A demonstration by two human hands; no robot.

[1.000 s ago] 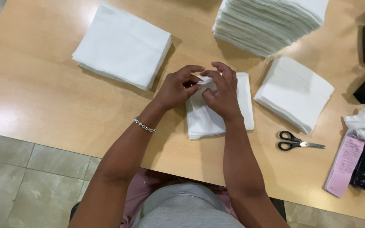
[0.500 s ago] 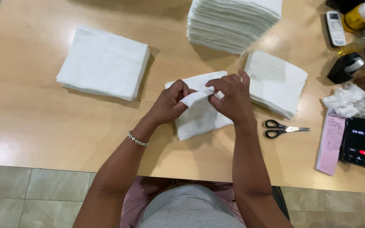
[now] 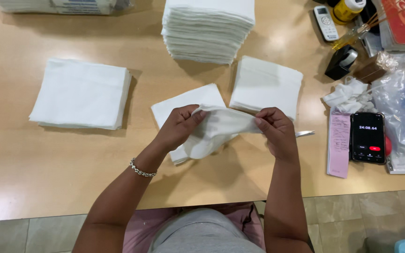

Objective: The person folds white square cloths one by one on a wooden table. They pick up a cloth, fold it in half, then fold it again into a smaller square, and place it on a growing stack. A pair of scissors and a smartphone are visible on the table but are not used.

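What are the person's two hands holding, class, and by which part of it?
A white cloth, lifted off the wooden table. The left hand pinches its upper left edge, and the right hand pinches its right end.

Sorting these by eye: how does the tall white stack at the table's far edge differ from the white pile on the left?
The tall stack rises many layers high; the left pile is low and flat. The tall stack's side shows many ridged edges; the left pile shows mostly a smooth top. Both are square, white folded cloths, apart from either hand.

Black phone (image 3: 367, 137), lit screen, table right edge; pink paper slip (image 3: 339, 144) beside; clear plastic bag (image 3: 401, 110) right.
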